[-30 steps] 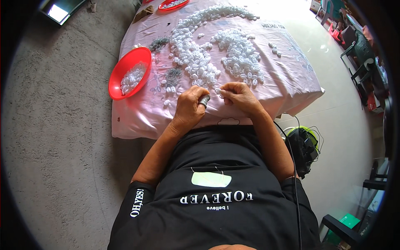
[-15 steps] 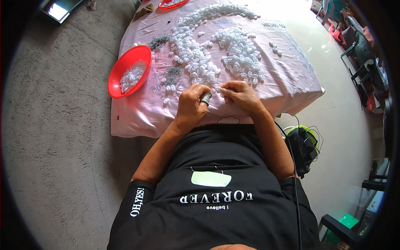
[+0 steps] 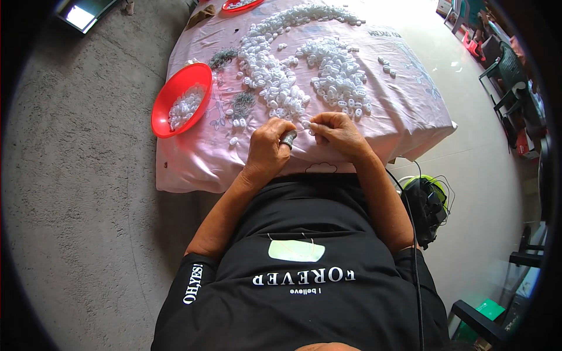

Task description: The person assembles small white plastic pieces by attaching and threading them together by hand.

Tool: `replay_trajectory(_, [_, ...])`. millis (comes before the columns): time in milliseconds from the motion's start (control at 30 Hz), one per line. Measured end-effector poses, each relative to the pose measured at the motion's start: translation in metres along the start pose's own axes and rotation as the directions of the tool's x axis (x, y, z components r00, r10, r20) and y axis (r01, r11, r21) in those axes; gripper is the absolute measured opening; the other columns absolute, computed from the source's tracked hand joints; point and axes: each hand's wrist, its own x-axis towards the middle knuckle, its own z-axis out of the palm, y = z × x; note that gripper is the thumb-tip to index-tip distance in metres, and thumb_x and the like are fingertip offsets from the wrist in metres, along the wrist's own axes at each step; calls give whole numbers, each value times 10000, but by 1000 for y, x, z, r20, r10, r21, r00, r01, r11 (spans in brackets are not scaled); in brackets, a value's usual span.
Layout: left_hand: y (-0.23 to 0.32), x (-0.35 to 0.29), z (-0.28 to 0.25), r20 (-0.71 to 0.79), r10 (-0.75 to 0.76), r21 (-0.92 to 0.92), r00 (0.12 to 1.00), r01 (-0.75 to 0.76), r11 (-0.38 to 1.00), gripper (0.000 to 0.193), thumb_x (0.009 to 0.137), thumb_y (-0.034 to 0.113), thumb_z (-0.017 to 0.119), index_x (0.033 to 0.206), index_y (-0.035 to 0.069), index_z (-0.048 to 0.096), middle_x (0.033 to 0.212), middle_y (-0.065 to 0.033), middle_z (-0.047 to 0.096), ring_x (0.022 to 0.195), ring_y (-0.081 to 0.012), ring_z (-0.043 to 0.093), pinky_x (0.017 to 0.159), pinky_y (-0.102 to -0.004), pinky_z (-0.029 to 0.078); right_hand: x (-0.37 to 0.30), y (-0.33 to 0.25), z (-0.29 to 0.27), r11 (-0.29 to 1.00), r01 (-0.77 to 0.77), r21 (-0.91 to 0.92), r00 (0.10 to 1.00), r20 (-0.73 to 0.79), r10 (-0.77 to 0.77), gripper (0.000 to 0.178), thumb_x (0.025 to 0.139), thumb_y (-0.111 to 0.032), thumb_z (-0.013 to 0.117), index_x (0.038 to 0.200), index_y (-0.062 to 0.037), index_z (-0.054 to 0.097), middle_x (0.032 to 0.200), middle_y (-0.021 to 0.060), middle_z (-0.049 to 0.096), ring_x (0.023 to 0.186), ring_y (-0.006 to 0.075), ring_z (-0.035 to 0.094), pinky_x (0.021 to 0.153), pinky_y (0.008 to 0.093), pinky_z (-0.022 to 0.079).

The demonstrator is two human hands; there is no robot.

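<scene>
White piece (image 3: pixel 305 124), one, in right hand (image 3: pixel 338 134)

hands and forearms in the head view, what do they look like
The forearms are bare below black sleeves; the left sleeve bears white lettering. The left hand wears a grey band round one digit, probably the thumb. The right hand appears bare. A black cable passes by the right elbow.

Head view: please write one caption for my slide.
Right hand pinching a small white oval plastic-looking piece, left hand close beside it, over a pink patterned cloth.
</scene>
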Motion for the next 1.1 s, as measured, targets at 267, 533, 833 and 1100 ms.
replay_trajectory(267, [2, 1, 3, -21, -25, 1, 999, 25, 1000, 129, 758, -37, 615, 881, 2, 624, 786, -135, 600, 672, -254, 597, 619, -327, 464, -1, -1, 1, 1000, 4, 10, 1000, -8, -4, 183, 897, -109, 608, 969, 56, 642, 682, 10, 585, 579, 58, 534, 553, 206, 451])
replay_trajectory(533, [0, 0, 3, -10, 13, -2, 1000, -13, 1000, 201, 725, -85, 559, 889, 11, 626, 806, -140, 604, 701, -275, 599, 627, -336, 465, -2, -3, 2, 1000, 4, 18, 1000, -7, -4, 182, 895, -112, 615, 963, 54, 646, 696, 9, 587, 579, 57, 535, 550, 205, 449])
replay_trajectory(833, [0, 1, -3, 36, 15, 19, 999, -15, 1000, 180, 733, -87, 571, 876, 11, 622, 799, -134, 597, 713, -287, 602, 632, -349, 464, -1, -2, 1, 1000, 6, -13, 1000, -11, -6, 183, 895, -113, 612, 960, 55, 646, 686, 7, 586, 581, 57, 536, 557, 206, 455])
replay_trajectory(1100, [-3, -4, 2, 16, -52, -4, 999, 52, 999, 106, 772, -40, 598, 869, 0, 613, 750, -135, 599, 660, -224, 603, 604, -316, 465, 1, 1, 1, 1000, 3, 20, 1000, -19, -3, 186, 897, -115, 610, 969, 52, 647, 684, 11, 589, 587, 58, 537, 558, 204, 452])
